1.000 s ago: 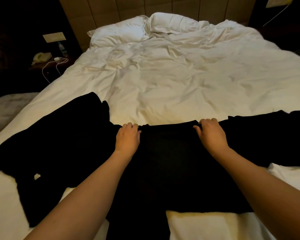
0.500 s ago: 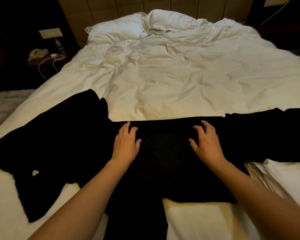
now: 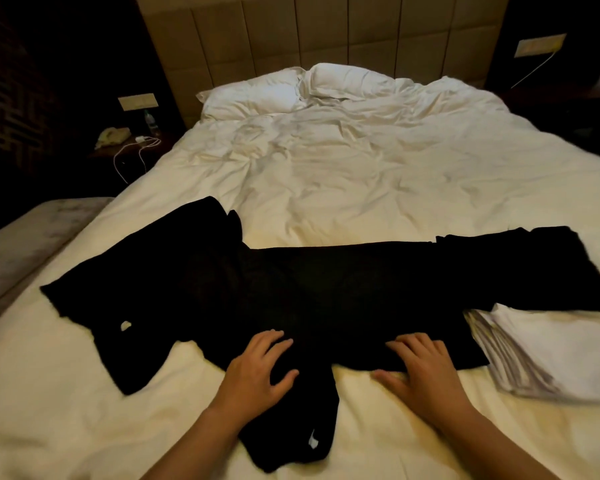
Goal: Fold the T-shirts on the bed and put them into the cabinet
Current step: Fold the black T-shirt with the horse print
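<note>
At the near edge of the bed, both hands lie flat, fingers spread, clamped on nothing. The left hand presses the black T-shirt; the right hand rests on its near hem, thumb on the sheet. The shirt's long axis runs from one side edge toward the other, just ahead of both hands, each about equally near. Another black garment overlaps it leftward. A folded white stack crowds the right; open sheet lies toward the headboard.
</note>
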`<action>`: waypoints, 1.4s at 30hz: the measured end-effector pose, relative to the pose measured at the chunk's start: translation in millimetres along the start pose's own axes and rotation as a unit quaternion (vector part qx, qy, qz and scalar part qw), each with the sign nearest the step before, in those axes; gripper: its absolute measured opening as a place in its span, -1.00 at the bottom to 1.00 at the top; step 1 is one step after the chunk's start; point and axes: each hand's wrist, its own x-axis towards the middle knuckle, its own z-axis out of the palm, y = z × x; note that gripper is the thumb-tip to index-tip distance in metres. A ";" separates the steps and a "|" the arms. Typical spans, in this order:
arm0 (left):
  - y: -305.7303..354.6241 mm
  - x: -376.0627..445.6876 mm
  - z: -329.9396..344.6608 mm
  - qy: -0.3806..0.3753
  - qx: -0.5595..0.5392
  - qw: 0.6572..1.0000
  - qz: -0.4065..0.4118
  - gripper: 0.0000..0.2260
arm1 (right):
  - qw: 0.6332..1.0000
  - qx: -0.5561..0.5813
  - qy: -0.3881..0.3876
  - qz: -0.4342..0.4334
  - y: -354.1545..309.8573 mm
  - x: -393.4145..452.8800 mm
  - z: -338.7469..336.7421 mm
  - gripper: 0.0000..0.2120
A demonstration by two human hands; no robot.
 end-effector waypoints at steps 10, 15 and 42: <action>3.3 2.6 -2.3 0.063 -0.024 0.996 -0.050 -0.67 | 0.996 0.025 0.068 0.059 11.5 -18.0 5.5 -0.60; 12.2 -12.3 -14.3 0.067 -0.126 0.983 -0.113 -0.73 | 0.990 0.082 0.101 0.053 6.5 -29.8 -2.4 -0.61; 97.2 -225.6 -56.3 0.060 -0.093 0.979 -0.171 -0.73 | 0.983 0.142 0.051 0.103 -61.9 -232.1 -61.0 -0.72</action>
